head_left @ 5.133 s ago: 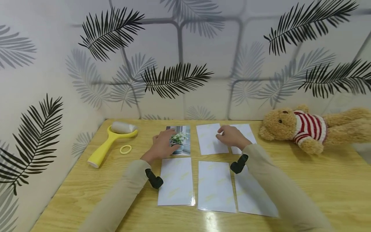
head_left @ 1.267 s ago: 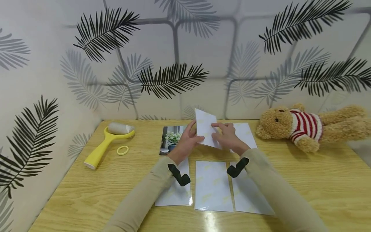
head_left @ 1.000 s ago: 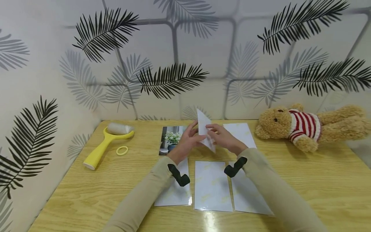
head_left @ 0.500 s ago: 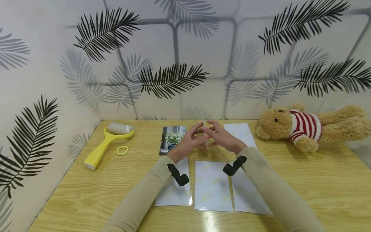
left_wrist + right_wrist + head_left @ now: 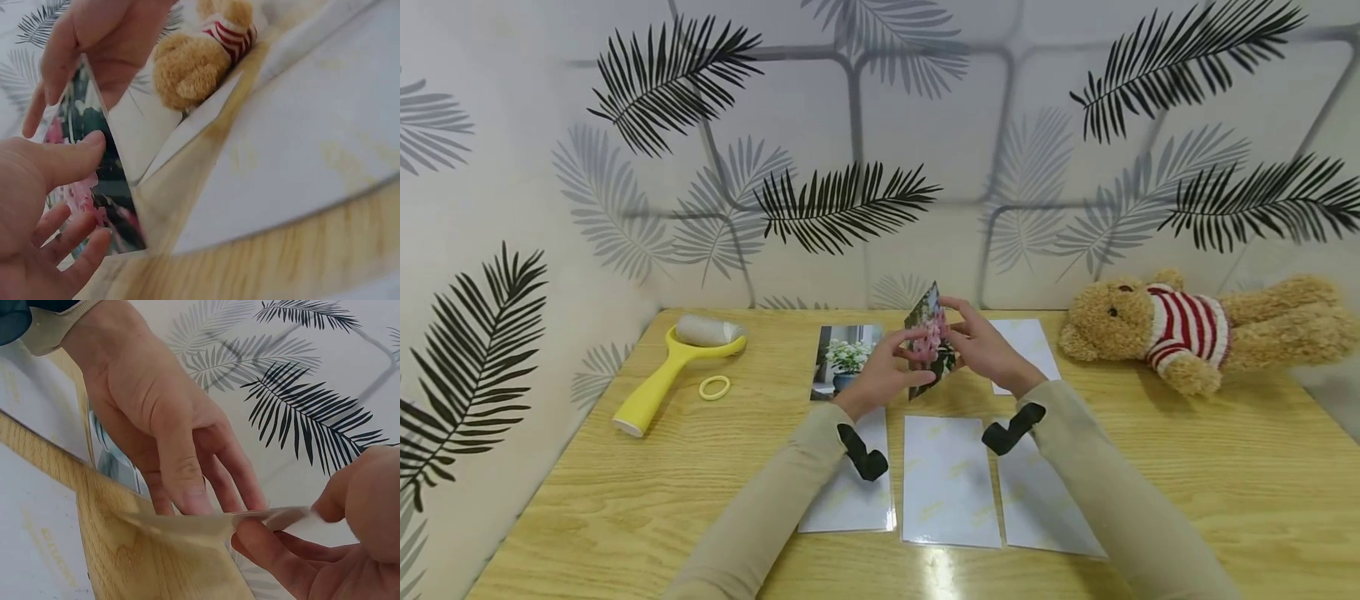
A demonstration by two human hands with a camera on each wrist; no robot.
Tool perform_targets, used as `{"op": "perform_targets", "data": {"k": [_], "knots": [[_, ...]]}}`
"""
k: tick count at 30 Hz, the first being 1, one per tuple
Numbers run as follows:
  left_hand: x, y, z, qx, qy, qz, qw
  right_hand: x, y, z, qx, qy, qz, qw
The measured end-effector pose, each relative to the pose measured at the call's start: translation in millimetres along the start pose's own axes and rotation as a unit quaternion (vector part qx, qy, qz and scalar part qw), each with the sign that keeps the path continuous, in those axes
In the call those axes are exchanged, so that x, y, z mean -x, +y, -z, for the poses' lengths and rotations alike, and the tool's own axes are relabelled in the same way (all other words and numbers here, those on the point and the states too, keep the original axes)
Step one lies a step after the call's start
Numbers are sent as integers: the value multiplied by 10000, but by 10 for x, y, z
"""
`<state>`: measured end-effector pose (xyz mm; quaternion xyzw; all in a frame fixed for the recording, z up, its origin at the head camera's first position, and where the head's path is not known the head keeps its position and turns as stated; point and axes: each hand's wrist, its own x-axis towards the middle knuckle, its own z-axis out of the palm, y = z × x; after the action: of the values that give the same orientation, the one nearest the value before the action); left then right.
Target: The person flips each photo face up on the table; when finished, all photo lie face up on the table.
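Observation:
A photo card with pink flowers and dark leaves stands tilted above the table between both hands. My right hand pinches it by its right side; in the right wrist view, the right thumb and fingers lie on opposite faces of the card. My left hand rests its thumb and loosely spread fingers against the picture side. A card with white flowers in a blue pot lies face up to the left. Beyond my right hand a white-backed card lies face down.
Three more white-backed cards lie in the front row: left, middle and right. A yellow lint roller and a yellow ring lie at left. The teddy bear lies at back right.
The back-row middle card was lifted off the table and turned over between the hands. Its white back showed a second ago; now its pink flower picture faces left.

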<state>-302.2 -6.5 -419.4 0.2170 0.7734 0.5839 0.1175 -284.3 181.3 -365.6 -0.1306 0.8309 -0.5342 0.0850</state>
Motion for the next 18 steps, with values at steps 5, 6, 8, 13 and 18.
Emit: {"op": "perform_targets", "data": {"k": [5, 6, 8, 13, 18], "knots": [[-21, -41, 31, -538, 266, -118, 9981, 1, 43, 24, 518, 0, 124, 9986], [-23, -45, 35, -639, 281, -146, 9975, 2, 51, 27, 584, -8, 136, 9982], [-35, -60, 42, -1008, 268, -309, 9941, 8, 60, 32, 759, -1, 153, 9970], [-44, -70, 58, -2508, 170, -639, 9658, 25, 91, 59, 1368, -37, 92, 9906], [-27, -78, 86, -3374, -170, -587, 9394, 46, 144, 116, 1796, -198, -97, 9835]]}}
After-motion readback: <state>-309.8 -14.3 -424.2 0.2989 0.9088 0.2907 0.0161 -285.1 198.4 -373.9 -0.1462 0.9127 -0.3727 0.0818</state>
